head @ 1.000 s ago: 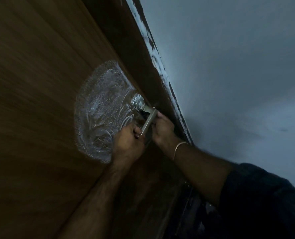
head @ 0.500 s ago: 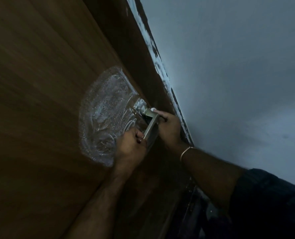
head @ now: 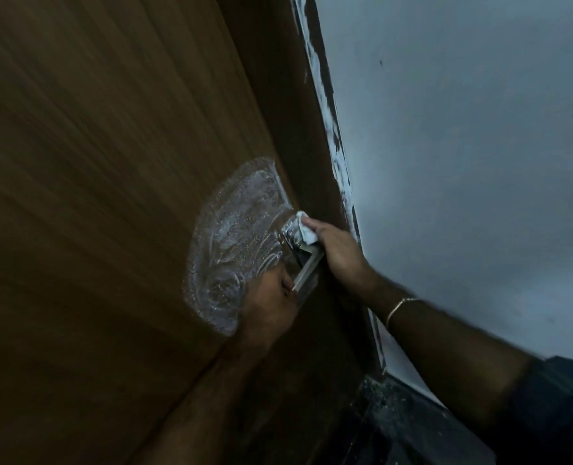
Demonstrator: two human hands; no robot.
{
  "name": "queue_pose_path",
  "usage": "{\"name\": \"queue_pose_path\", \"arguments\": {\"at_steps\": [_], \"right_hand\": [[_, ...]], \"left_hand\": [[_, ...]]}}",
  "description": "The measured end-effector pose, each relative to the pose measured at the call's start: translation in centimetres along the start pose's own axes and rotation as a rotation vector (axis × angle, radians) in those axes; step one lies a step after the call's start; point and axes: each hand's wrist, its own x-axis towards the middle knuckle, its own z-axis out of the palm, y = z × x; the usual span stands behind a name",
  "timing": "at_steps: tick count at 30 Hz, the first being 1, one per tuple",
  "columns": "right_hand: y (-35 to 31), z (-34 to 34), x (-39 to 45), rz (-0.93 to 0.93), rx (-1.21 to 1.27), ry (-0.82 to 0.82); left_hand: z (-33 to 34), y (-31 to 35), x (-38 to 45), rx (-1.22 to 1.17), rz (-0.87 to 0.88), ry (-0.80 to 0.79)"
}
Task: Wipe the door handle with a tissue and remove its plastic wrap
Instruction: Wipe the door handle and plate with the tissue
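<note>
A silver lever door handle [head: 306, 268] sticks out of a brown wooden door [head: 110, 196]. Its round base [head: 291, 229] near the door is wrapped in shiny crinkled plastic. My right hand [head: 338, 253] presses a white tissue [head: 306, 231] against that wrapped base. My left hand [head: 268, 307] is closed around the free lower end of the lever. A whitish smeared patch [head: 234, 246] covers the door to the left of the handle.
The dark door frame [head: 315, 162] runs along the door's right edge, with a white-smeared strip beside a grey wall [head: 462, 162]. A thin bracelet [head: 399, 307] circles my right wrist. Dark floor shows at the bottom right.
My right hand has slid up from the lever's bend to the wrapped base, and the white tissue now shows. My left hand keeps its hold on the lever's end.
</note>
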Motion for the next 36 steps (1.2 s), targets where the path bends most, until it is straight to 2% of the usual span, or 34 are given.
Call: {"name": "queue_pose_path", "arguments": {"at_steps": [3, 7, 12, 16, 19, 22, 25, 29, 32, 34, 36], "right_hand": [[-0.4, 0.4, 0.2, -0.137, -0.205, 0.061], [-1.4, 1.2, 1.5, -0.372, -0.599, 0.149], [-3.1, 0.9, 2.0, -0.625, -0.939, -0.087], [-3.2, 1.2, 2.3, -0.522, -0.883, -0.031], [-3.3, 1.6, 2.1, -0.563, -0.934, -0.128], [-3.8, 1.4, 1.7, -0.504, -0.857, -0.083], [-4.0, 1.4, 1.6, -0.532, -0.922, -0.154], [-3.5, 1.0, 1.8, -0.462, -0.87, -0.082], [-1.9, 1.3, 0.8, -0.438, -0.865, -0.159], [-1.4, 1.1, 1.2, -0.392, -0.796, -0.097], [-1.4, 1.0, 1.4, -0.309, -0.724, 0.039]], "left_hand": [[0.1, 0.0, -0.1, 0.009, 0.007, 0.026], [0.3, 0.0, -0.2, -0.005, -0.002, 0.052], [0.3, -0.1, -0.2, -0.019, -0.03, 0.07], [0.4, 0.1, -0.2, -0.024, -0.025, 0.081], [0.3, 0.2, -0.3, -0.023, -0.041, 0.101], [0.3, 0.1, -0.3, -0.007, -0.041, 0.093], [0.4, 0.1, -0.5, 0.0, -0.041, 0.1], [0.4, 0.2, -0.5, -0.02, -0.065, 0.076], [0.2, 0.6, -0.7, 0.009, -0.062, 0.107], [0.2, 0.7, -0.8, 0.008, -0.061, 0.11], [0.2, 0.8, -0.8, -0.006, -0.068, 0.088]]}}
